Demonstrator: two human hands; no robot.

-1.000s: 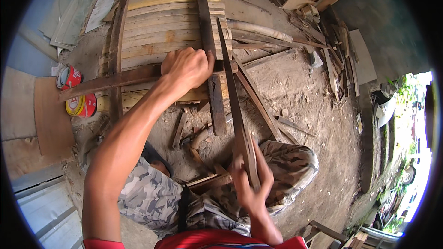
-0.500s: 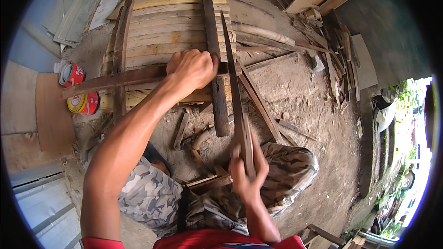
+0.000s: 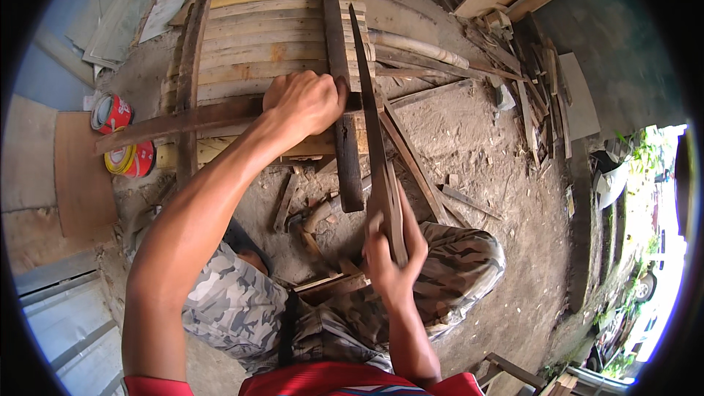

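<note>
My left hand [image 3: 304, 105] is closed around a dark wooden strip [image 3: 183, 119], pressing it down where it crosses a dark upright-lying batten [image 3: 350, 169]. The strip lies sideways over another batten [image 3: 189, 66] at its left. In my right hand [image 3: 396, 249] is the wooden handle of a handsaw. The long tapering blade of the handsaw [image 3: 368, 95] points away from me, beside the strip's right end and just right of the batten. Whether its teeth touch the wood is hard to see. Under the battens lies a stack of pale wooden slats [image 3: 257, 51].
Two red cans, one upper [image 3: 111, 113] and one lower [image 3: 132, 159], stand at the left by plywood sheets [image 3: 84, 176]. Scrap wood [image 3: 539, 103] is heaped at the right. A hammer-like tool [image 3: 312, 224] and offcuts lie on the dirt floor before my camouflage-trousered legs [image 3: 235, 308].
My right hand and the handsaw have moved a little away from me, the blade tip reaching farther forward. My left hand keeps its hold on the strip.
</note>
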